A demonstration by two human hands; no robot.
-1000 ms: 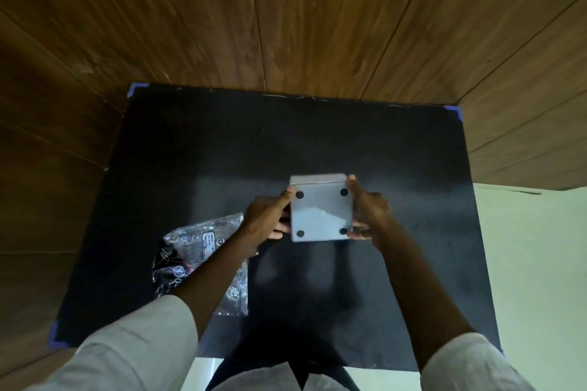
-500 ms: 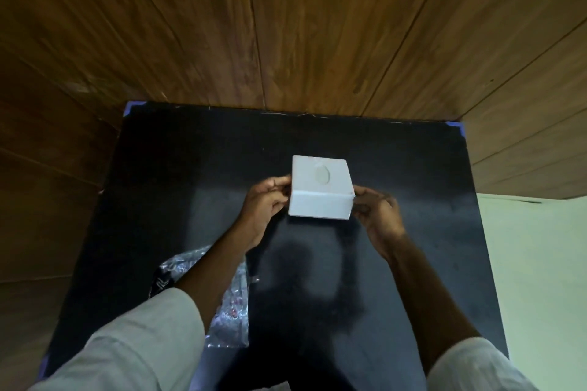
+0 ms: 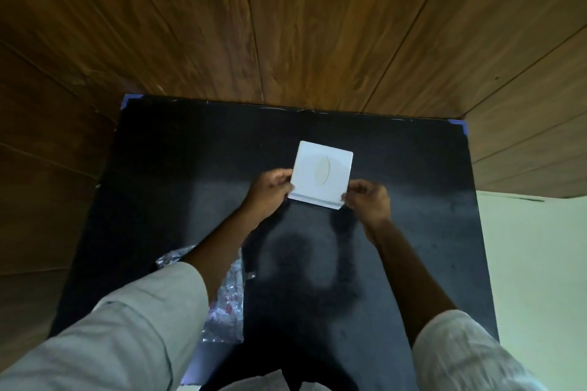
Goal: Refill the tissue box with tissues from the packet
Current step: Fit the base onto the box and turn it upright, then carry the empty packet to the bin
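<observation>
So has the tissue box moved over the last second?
Yes. The tissue box, held by the left hand and right hand, was flipped from underside-up to opening-up and now sits nearer the black mat's far edge.

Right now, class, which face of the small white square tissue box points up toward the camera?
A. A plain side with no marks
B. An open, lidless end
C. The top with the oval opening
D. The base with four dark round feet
C: the white square tissue box shows its oval slot on the upward face, while the left hand and right hand grip its near corners above the black mat.
</observation>
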